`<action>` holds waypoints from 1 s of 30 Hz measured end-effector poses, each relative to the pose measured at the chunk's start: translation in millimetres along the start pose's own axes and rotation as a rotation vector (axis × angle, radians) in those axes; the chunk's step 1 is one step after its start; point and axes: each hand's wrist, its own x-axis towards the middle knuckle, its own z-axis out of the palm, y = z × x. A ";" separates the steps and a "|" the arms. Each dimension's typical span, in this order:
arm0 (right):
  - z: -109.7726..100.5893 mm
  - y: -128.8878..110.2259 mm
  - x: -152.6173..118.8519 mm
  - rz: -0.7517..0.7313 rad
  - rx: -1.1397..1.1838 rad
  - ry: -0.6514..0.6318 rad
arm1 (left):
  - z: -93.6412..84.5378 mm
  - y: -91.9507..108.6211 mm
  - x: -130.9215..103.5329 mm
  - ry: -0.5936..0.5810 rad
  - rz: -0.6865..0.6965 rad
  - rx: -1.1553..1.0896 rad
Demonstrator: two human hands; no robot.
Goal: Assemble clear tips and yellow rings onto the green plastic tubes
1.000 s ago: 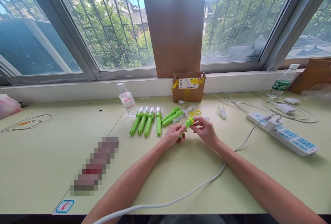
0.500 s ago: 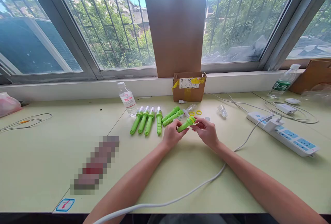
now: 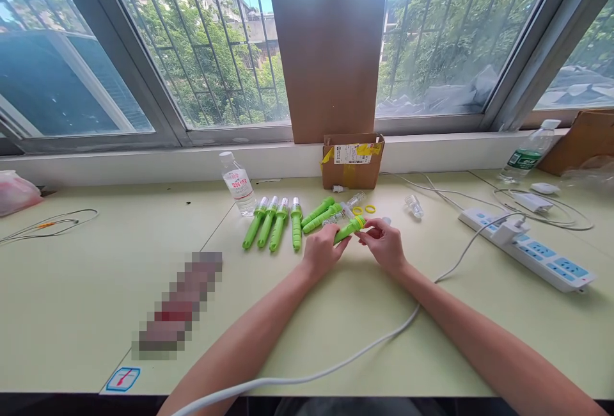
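Tube [image 3: 347,231] (green plastic) in left hand [image 3: 321,248]

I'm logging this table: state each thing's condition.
left hand, gripping
held green tube, slanted
right hand, at tube's yellow-ringed end, contact unclear
four clear-tipped green tubes, lying down
two other green tubes, lying down
two yellow rings, loose
red-lettered bottle, capped, standing
green-labelled bottle, capped, standing
cardboard box, top open
power strip, white plug inserted
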 end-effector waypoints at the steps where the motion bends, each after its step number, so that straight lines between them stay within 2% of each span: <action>1: 0.4 0.6 0.1 0.025 0.006 0.005 | 0.1 -0.4 0.4 0.000 0.021 0.019; 8: -0.2 2.1 4.4 0.152 0.078 0.091 | -0.7 -6.1 5.4 -0.041 0.196 0.264; 13: -2.1 0.9 7.2 0.200 0.139 0.077 | 2.7 -14.3 5.4 -0.049 0.269 0.267; 22: -5.5 4.7 7.3 0.176 0.118 0.001 | -0.6 -10.2 3.6 -0.094 0.166 0.051; 26: -6.5 4.2 7.8 0.177 0.129 -0.039 | -2.1 -7.8 1.4 -0.120 0.147 0.091; 30: -7.4 1.7 8.1 0.173 0.138 -0.076 | 1.3 -10.1 -0.7 -0.095 0.166 0.144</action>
